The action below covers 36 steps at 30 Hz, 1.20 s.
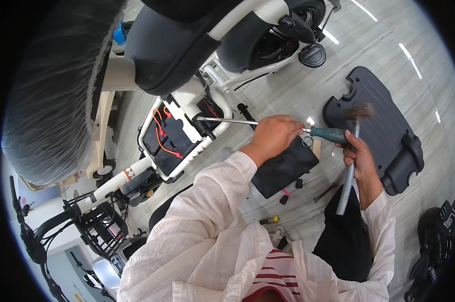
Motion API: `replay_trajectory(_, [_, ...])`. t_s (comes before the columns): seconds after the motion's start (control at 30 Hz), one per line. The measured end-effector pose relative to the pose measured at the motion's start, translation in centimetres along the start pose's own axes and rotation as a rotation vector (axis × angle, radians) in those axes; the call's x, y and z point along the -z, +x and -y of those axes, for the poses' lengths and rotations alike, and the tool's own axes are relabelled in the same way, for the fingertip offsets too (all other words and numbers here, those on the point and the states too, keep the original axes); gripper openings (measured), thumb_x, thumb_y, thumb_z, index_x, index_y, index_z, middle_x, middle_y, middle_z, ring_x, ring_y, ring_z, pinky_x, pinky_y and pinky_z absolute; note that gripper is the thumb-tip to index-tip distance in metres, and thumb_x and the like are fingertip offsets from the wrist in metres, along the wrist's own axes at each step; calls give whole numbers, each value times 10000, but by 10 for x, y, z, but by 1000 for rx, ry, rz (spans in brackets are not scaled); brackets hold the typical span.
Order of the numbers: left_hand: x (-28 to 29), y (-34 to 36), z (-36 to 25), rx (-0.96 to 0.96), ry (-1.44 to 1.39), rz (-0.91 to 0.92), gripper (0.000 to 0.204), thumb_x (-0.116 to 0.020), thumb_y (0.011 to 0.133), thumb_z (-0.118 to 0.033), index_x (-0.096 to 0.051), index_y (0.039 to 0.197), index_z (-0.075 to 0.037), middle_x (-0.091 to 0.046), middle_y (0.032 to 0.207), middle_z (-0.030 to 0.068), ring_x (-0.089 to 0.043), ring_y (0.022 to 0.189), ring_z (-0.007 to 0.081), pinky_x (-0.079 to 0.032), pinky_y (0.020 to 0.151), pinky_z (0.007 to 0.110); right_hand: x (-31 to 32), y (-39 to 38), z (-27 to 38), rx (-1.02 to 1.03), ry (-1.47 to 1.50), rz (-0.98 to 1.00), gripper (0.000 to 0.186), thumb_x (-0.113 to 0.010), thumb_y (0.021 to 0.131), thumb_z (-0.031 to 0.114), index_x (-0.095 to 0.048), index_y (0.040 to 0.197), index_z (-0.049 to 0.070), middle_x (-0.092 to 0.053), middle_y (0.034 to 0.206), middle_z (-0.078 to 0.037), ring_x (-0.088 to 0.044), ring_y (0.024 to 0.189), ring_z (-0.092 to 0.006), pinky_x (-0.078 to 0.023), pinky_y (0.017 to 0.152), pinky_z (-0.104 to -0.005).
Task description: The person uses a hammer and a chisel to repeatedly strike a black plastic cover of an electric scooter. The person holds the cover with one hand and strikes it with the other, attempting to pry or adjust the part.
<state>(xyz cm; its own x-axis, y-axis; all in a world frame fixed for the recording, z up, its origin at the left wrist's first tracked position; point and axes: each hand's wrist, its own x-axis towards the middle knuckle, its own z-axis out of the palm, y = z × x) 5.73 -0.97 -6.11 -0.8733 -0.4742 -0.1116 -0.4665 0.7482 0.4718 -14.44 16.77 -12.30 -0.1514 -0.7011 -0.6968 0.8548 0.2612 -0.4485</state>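
A long screwdriver (328, 134) with a green handle reaches left to the white frame of an electric bike (223, 103). Its shaft tip lies by the black part at the frame's tube. My left hand (275, 137) is closed around the shaft, just ahead of the handle. In my right hand (361, 156) is a hammer (349, 181) with a metal handle, its brownish head slightly blurred at the top. The right fingers also meet the butt of the screwdriver's handle; whether they grip it, I cannot tell. Orange cables (159, 131) show inside the open frame bay.
A dark plastic cover (376, 121) lies on the tiled floor at right. Below my hands are a black flat piece (285, 171) and small black parts (284, 200). A yellow-ended tool (270, 220) lies near my foot. More bikes (106, 221) stand at lower left.
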Motion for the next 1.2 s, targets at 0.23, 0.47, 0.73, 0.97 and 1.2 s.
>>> replay_trajectory(0.23, [-9, 32, -35, 31, -80, 155, 446, -664, 873, -355, -593, 1270, -166, -684, 953, 110, -649, 880, 335, -510, 763, 410, 3, 4, -3, -25, -31, 23, 249, -667, 926, 280, -570, 924, 51, -666, 806, -90, -360, 451, 10, -317, 375, -167])
replay_trajectory(0.47, [-26, 48, -39, -89, -25, 260, 402, -619, 892, -401, -608, 1241, -202, -684, 902, 33, -652, 851, 255, -498, 716, 388, 4, -6, 4, 14, -3, -77, 389, -622, 939, 430, -555, 949, 46, -535, 761, -23, -376, 474, -28, -312, 389, -189])
replay_trajectory(0.73, [-25, 45, -38, -98, 19, 231, 414, -631, 883, -378, -596, 1272, -241, -700, 955, 43, -661, 833, 274, -520, 720, 389, 53, -34, 40, 272, 181, -141, 424, -520, 983, 467, -500, 1065, 51, -442, 736, 3, -376, 516, -48, -304, 409, -196])
replay_trajectory(0.97, [-29, 49, -36, -115, 53, 145, 440, -634, 868, -431, -623, 1258, -228, -687, 883, 27, -656, 802, 249, -512, 684, 383, 90, -54, 39, 17, 757, 37, 286, -501, 998, 358, -521, 948, 77, -437, 689, 24, -411, 531, -63, -298, 382, -196])
replay_trajectory(1.2, [-24, 51, -31, -126, 59, 93, 418, -624, 879, -423, -614, 1247, -224, -682, 868, 48, -658, 813, 269, -506, 675, 398, 29, -72, 15, -406, 388, 100, 332, -525, 975, 445, -493, 867, 132, -378, 602, 72, -339, 424, -38, -287, 350, -221])
